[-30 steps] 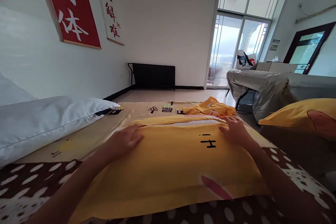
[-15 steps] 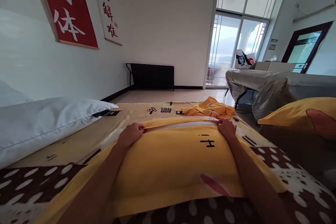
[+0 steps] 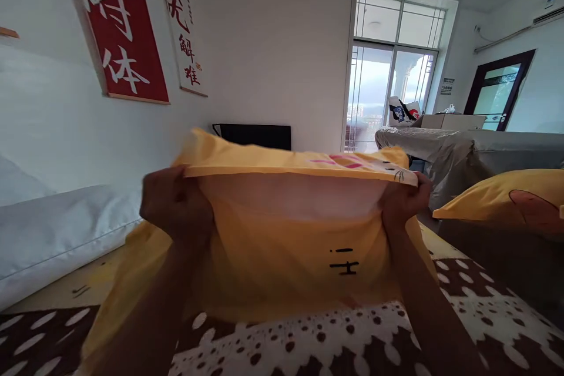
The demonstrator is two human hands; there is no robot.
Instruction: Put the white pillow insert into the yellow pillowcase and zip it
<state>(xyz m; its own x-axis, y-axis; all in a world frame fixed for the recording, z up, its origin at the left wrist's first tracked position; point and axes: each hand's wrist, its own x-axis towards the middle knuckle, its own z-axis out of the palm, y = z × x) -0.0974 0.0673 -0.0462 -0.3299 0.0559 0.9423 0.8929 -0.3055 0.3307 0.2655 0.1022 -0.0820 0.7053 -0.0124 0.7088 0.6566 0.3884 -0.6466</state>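
A yellow pillowcase (image 3: 277,258) with black "Hi" lettering and a pink-and-white print hangs raised between my hands. Its opening gapes toward the top, and the white pillow (image 3: 291,195) shows inside. My left hand (image 3: 176,202) is closed on the left end of the opening's edge. At the right end, my right hand (image 3: 405,197) grips the same edge with curled fingers. The lower part of the case is blurred and hangs over the patterned blanket (image 3: 299,346).
To the left lies a white pillow (image 3: 66,235) by the wall. A second yellow pillow (image 3: 497,200) is on the right. Behind stand a plastic-covered table (image 3: 445,144) with boxes and a bag, a black folded panel (image 3: 255,135), and a glass door (image 3: 374,94).
Both hands have lifted the pillowcase off the blanket by its opening edge. The opening is wider, and the crumpled yellow cloth behind is now hidden. The camera view has tilted up.
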